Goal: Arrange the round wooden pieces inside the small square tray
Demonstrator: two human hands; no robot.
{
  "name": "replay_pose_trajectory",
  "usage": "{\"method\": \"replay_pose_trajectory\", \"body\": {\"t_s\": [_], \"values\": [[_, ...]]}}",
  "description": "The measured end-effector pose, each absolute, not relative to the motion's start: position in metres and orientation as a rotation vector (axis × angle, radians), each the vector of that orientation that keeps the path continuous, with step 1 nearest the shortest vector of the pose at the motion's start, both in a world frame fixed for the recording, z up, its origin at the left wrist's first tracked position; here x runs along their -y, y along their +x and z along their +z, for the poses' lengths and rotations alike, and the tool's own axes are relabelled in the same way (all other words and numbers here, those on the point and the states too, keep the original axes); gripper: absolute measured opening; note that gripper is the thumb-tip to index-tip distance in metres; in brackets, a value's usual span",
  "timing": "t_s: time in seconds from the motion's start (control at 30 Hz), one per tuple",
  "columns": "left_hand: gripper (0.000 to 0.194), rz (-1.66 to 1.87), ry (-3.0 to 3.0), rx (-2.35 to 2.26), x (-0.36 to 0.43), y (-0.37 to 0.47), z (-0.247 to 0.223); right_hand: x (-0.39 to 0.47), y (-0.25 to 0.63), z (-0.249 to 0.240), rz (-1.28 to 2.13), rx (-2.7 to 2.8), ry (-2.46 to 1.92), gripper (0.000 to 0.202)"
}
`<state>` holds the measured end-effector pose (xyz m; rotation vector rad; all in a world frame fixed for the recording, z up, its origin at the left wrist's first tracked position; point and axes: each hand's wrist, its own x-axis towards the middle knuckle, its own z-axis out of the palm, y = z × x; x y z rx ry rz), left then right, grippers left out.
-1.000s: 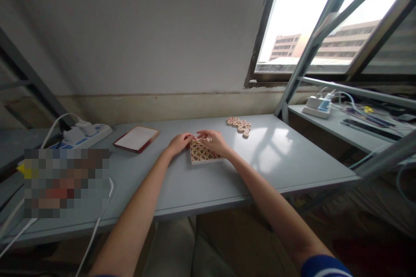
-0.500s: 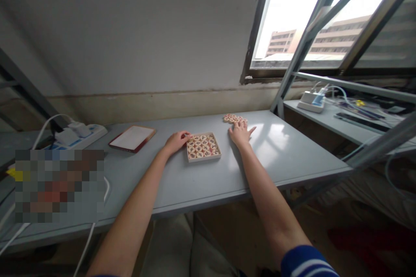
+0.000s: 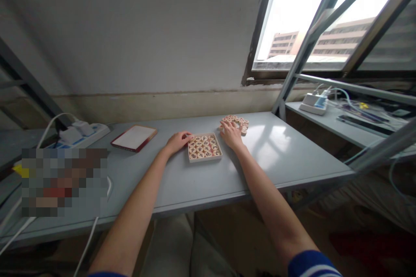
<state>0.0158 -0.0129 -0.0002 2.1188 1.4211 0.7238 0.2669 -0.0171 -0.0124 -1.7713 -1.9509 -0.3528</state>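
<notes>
A shallow square box [image 3: 205, 159] on the grey table holds rows of round wooden pieces with dark characters. My left hand [image 3: 177, 142] rests at the box's upper left corner, its fingers closed on the rim. Behind the box and to its right lies a cluster of loose round pieces [image 3: 244, 126]. My right hand [image 3: 232, 135] reaches over the near left part of that cluster, fingers spread and touching pieces; its palm covers some of them. Several pieces show beyond the fingertips.
A flat lid with a white face and red edge [image 3: 134, 138] lies left of the box. A power strip [image 3: 86, 136] with plugs and white cables is at the far left. Bed-frame bars rise at both sides, and a wall stands behind the grey table [image 3: 201, 186].
My right hand has moved a little left and toward me, its fingers now over the cluster's left side. More loose pieces show to its right. My left hand stays at the box.
</notes>
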Motion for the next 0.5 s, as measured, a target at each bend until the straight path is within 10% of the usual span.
{"method": "replay_pose_trajectory", "body": {"t_s": [0.5], "values": [[0.044, 0.709, 2.168, -1.398, 0.012, 0.015, -0.002, 0.024, 0.245, 0.008, -0.149, 1.997, -1.497, 0.023]]}}
